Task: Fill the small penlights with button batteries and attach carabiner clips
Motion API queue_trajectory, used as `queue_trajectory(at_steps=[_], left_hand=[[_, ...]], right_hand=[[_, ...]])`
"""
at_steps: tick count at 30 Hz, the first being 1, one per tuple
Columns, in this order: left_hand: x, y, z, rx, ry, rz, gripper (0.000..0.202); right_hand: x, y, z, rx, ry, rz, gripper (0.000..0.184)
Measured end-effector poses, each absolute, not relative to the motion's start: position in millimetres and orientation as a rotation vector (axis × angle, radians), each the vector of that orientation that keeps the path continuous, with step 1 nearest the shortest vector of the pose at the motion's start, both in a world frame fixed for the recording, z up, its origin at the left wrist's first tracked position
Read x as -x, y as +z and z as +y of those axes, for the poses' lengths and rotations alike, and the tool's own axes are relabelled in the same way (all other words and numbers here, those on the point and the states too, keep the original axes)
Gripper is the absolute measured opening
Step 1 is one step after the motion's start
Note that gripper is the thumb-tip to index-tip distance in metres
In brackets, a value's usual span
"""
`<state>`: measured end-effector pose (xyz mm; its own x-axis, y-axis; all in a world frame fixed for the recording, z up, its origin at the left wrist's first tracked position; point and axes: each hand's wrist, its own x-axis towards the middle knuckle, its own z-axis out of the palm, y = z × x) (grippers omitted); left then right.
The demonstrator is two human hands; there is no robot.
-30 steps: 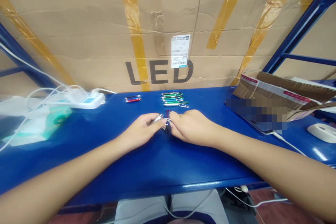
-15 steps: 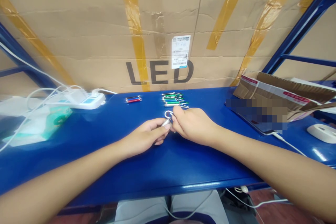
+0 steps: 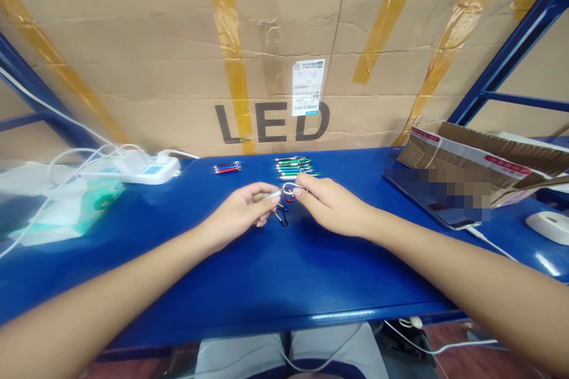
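Note:
My left hand and my right hand meet over the middle of the blue table. Both pinch one small silver keychain light with a clip ring, held just above the table. Below the fingers lie a few loose carabiner clips, one black and one red. Just beyond my right fingertips sits a row of several green and silver keychain lights. Two red ones lie further left.
A large taped cardboard box marked LED stands behind the table. A white power strip with cables and a plastic-wrapped packet are at the left. An open cardboard box, a tablet and a white device are at the right.
Both hands have moved slightly away from me toward the row of lights, still holding the silver keychain light. The loose clips beneath, covered half a second ago, show again.

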<state>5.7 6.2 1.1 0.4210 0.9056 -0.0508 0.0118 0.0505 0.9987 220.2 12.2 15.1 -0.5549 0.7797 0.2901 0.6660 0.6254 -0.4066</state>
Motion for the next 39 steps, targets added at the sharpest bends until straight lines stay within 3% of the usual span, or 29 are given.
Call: queue_trajectory(at_steps=[5,8,10,12,16,19,22,24,26,30,34,39], left_hand=[[-2.5,2.6,11.9,-1.215,0.882,1.007,0.031],[-2.4,0.0,10.9,-1.242,0.847,0.997,0.030],[-2.1,-2.4,10.0,-1.296,0.818,0.967,0.030],[-2.0,-3.7,9.6,-1.335,0.798,0.958,0.032],[-0.6,-2.5,13.9,-1.286,0.838,1.001,0.041],[8.8,-0.6,26.2,-1.360,0.938,1.077,0.042],[29.0,1.4,44.7,-1.813,1.001,1.367,0.030],[45.1,2.5,57.2,-2.097,1.007,1.551,0.037],[59.3,2.5,67.8,-2.219,0.977,1.705,0.041],[74.6,-4.1,80.5,-2.450,0.731,1.882,0.028],[76.4,-16.2,86.5,-2.482,0.475,1.978,0.056],[79.9,-26.4,93.3,-2.476,0.339,1.936,0.062]], right_hand=[[-223.9,14.9,25.3,1.152,0.711,-2.279,0.022],[-220.9,10.8,26.0,1.149,0.972,-2.118,0.010],[-218.2,7.6,24.5,1.103,1.008,-2.082,0.025],[-216.2,5.4,23.1,1.001,0.963,-2.150,0.039],[-217.1,2.7,26.4,0.887,0.803,-2.296,0.022],[-224.9,-0.7,38.2,0.992,0.633,-2.281,0.021],[-237.9,-6.6,55.2,1.170,0.341,-2.312,0.021],[-246.0,-11.0,65.3,1.263,0.222,-2.359,0.022],[-251.4,-14.6,71.9,1.329,0.133,-2.373,0.021],[-253.1,-15.2,72.4,1.308,0.003,-2.338,0.020],[-248.2,-8.5,62.0,1.221,0.032,-2.415,0.015],[-239.2,-1.4,45.5,1.125,0.052,-2.529,0.020]])
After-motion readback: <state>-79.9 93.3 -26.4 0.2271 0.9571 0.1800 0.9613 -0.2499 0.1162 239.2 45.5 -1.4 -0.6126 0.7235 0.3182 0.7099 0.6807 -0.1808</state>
